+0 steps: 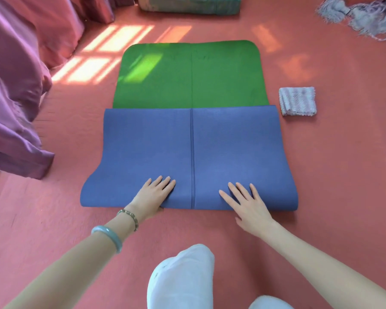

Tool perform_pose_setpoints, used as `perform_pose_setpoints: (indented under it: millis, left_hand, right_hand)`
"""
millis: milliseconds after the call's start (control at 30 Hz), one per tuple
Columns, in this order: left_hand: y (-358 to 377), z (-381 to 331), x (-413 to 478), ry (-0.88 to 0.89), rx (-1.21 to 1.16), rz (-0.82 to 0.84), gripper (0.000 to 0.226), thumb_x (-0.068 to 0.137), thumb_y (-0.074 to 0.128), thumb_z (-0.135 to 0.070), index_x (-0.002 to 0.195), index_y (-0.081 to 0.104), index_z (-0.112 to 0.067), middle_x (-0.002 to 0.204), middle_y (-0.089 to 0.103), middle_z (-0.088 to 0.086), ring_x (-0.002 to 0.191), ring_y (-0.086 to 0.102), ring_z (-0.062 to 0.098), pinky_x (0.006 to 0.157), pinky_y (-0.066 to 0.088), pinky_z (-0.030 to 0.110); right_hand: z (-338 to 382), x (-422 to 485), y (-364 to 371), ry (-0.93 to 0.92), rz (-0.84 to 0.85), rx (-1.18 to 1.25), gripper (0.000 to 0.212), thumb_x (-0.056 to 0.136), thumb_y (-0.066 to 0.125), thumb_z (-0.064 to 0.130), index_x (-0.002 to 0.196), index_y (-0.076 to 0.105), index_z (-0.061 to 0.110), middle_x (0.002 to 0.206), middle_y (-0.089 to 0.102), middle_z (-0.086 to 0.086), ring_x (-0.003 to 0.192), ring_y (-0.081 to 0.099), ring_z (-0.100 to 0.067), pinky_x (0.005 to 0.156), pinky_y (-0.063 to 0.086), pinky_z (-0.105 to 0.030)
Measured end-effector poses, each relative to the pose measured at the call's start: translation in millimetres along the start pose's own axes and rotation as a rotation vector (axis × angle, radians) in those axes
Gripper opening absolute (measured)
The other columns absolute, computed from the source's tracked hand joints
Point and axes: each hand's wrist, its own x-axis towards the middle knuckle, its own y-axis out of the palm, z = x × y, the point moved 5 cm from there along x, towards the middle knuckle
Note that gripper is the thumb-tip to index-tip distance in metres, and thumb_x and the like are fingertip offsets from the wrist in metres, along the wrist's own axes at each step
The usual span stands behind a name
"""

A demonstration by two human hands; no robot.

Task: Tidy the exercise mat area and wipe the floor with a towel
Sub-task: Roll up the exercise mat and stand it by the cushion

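Head view: we are pressing our left hand point(154, 194) and right hand point(247, 202), fingers spread flat, on the exercise mat point(232, 152), its blue half folded over the green, lying on the red floor point(54, 219). The folded towel point(297, 101) is lying just beside it; purple curtains point(13, 85) are hanging at left.

mat point(187, 90) mid-floor, near half folded over | towel point(297, 101) just right | both hands on fold
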Motion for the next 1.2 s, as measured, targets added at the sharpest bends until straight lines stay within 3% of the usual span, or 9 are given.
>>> perform_pose_setpoints:
  millis: [133, 267, 333, 433, 633, 800, 933, 1067, 1200]
  left_hand:
    - [-31, 9, 5, 0.078, -0.247, 0.069, 0.071, 0.073, 0.062, -0.015, 0.139, 0.036, -0.013, 0.136, 0.047, 0.004, 0.119, 0.049, 0.027, 0.095, 0.043, 0.037]
    - [-51, 27, 11, 0.020, -0.341, 0.113, 0.066, 0.074, 0.058, -0.023, 0.138, 0.041, -0.024, 0.130, 0.043, -0.001, 0.111, 0.050, 0.021, 0.087, 0.047, 0.036]
    - [-59, 36, 8, 0.000, -0.266, 0.050, 0.066, 0.069, 0.066, -0.034, 0.132, 0.047, -0.025, 0.119, 0.047, 0.000, 0.104, 0.051, 0.020, 0.076, 0.050, 0.034]
    - [-63, 49, -10, -0.075, 0.017, 0.136, 0.082, 0.031, 0.083, -0.056, 0.100, 0.062, -0.016, 0.084, 0.057, 0.000, 0.068, 0.055, 0.021, 0.051, 0.039, 0.028]
    - [-115, 91, -30, -0.241, -0.012, 0.169, 0.062, 0.015, 0.084, -0.003, 0.067, 0.050, -0.012, 0.059, 0.047, 0.003, 0.047, 0.046, 0.023, 0.041, 0.030, 0.024]
    - [-221, 150, 1, -0.225, -0.189, 0.218, 0.025, 0.076, 0.055, -0.012, 0.099, 0.045, -0.017, 0.099, 0.060, 0.002, 0.097, 0.057, 0.029, 0.068, 0.026, 0.031]
    - [-283, 203, 40, -0.242, -0.396, 0.254, 0.037, 0.078, 0.061, -0.017, 0.110, 0.045, -0.012, 0.101, 0.061, 0.007, 0.097, 0.057, 0.032, 0.069, 0.032, 0.032]
    - [-310, 241, 85, -0.257, -0.495, 0.260, 0.028, 0.073, 0.071, -0.018, 0.094, 0.054, -0.009, 0.098, 0.058, 0.012, 0.096, 0.054, 0.032, 0.073, 0.039, 0.034]
    - [-330, 266, 130, -0.272, -0.325, 0.228, 0.054, 0.079, 0.068, -0.029, 0.128, 0.050, -0.016, 0.121, 0.047, 0.010, 0.110, 0.042, 0.030, 0.090, 0.038, 0.037]
  right_hand:
    - [-4, 17, -4, 0.076, 0.040, 0.025, 0.114, 0.033, 0.091, 0.020, 0.135, 0.041, 0.019, 0.124, 0.060, -0.018, 0.112, 0.059, -0.034, 0.089, 0.046, -0.058]
    - [-14, 33, -25, 0.107, -0.028, -0.005, 0.097, 0.031, 0.086, 0.003, 0.120, 0.047, 0.009, 0.101, 0.066, -0.013, 0.091, 0.066, -0.030, 0.073, 0.055, -0.050]
    - [-16, 36, -48, 0.047, -0.018, 0.051, 0.070, 0.059, 0.073, 0.002, 0.123, 0.046, 0.010, 0.108, 0.062, -0.009, 0.099, 0.061, -0.029, 0.081, 0.049, -0.042]
    - [-23, 43, -87, 0.015, 0.040, 0.127, 0.046, 0.076, 0.049, -0.001, 0.119, 0.040, 0.012, 0.098, 0.059, -0.004, 0.086, 0.054, -0.030, 0.066, 0.034, -0.032]
    - [-53, 58, -178, 0.042, 0.153, 0.216, 0.038, 0.073, 0.047, 0.004, 0.110, 0.040, 0.013, 0.076, 0.050, -0.004, 0.069, 0.046, -0.031, 0.062, 0.034, -0.034]
    - [-92, 85, -270, 0.102, 0.191, 0.288, 0.024, 0.079, 0.053, 0.013, 0.097, 0.040, 0.022, 0.093, 0.064, -0.004, 0.092, 0.057, -0.030, 0.067, 0.028, -0.030]
    - [-125, 126, -325, 0.118, 0.176, 0.241, 0.027, 0.081, 0.057, 0.022, 0.108, 0.051, 0.024, 0.107, 0.057, -0.002, 0.108, 0.048, -0.026, 0.081, 0.030, -0.033]
    - [-149, 169, -356, 0.104, 0.180, 0.161, 0.035, 0.080, 0.058, 0.021, 0.115, 0.056, 0.018, 0.112, 0.057, -0.004, 0.110, 0.049, -0.026, 0.091, 0.034, -0.036]
    - [-182, 216, -369, 0.111, 0.189, 0.188, 0.021, 0.079, 0.059, 0.019, 0.098, 0.053, 0.016, 0.102, 0.062, -0.004, 0.102, 0.055, -0.027, 0.081, 0.035, -0.035]
